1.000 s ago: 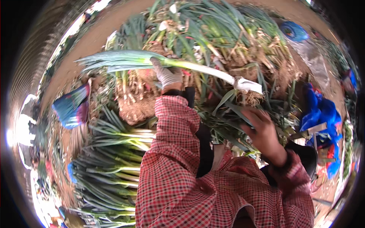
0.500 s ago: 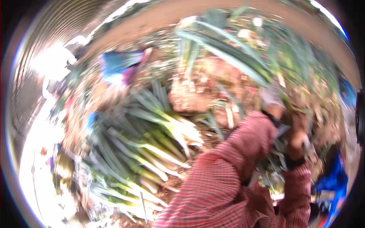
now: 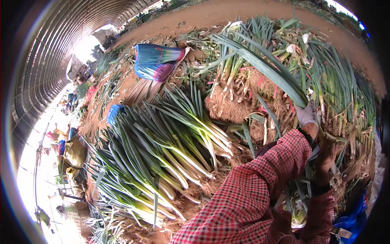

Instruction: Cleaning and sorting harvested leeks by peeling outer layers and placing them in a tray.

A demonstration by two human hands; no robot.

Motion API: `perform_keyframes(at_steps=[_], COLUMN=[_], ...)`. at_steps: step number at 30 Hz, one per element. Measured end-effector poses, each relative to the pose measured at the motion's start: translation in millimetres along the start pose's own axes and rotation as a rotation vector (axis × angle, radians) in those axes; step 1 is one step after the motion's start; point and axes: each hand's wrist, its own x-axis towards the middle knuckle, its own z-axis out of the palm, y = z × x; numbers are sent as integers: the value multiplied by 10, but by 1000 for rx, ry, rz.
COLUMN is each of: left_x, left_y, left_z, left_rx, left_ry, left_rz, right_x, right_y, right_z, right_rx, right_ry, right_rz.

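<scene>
My left hand point(image 3: 307, 115), in a pale thin glove, is closed around a long green onion point(image 3: 280, 81). Its thick blue-green leaves stretch up and to the left over rooted bundles. Just below, my right hand point(image 3: 326, 157) is in shadow, fingers bent at the onion's lower part; its grip is partly hidden. Left of my arms, a row of cleaned green onions point(image 3: 162, 152) lies with white stems pointing toward me. Ahead and to the right, uncleaned green onions point(image 3: 343, 89) with brown roots are heaped up, some tied with red bands.
A blue and purple bag of green onions point(image 3: 156, 61) lies farther off. Root clumps point(image 3: 227, 101) border the heap's left side. Blue plastic point(image 3: 351, 221) sits at the lower right. Leaf scraps litter the brown ground beneath a curved ribbed tunnel roof point(image 3: 44, 53).
The earlier view is smeared by motion and now sharp. The scene has shifted rightward in view. My left hand still grips the green onion, with my right hand close below.
</scene>
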Motion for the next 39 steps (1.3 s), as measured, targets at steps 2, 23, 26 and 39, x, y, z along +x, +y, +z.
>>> perform_keyframes(at_steps=[2, 23, 26, 39], left_x=[-15, 604, 428, 426], left_y=[15, 574, 551, 490], left_z=[-35, -264, -197, -114], left_rx=[123, -145, -166, -69], left_ry=[19, -558, -497, -543], left_rz=[54, -158, -82, 203], right_x=[-133, 118, -7, 361], right_y=[42, -164, -198, -120], right_z=[40, -1307, -1351, -813], right_rx=[21, 590, 601, 515], right_ry=[-19, -316, -189, -728], right_rz=[9, 78, 183, 502])
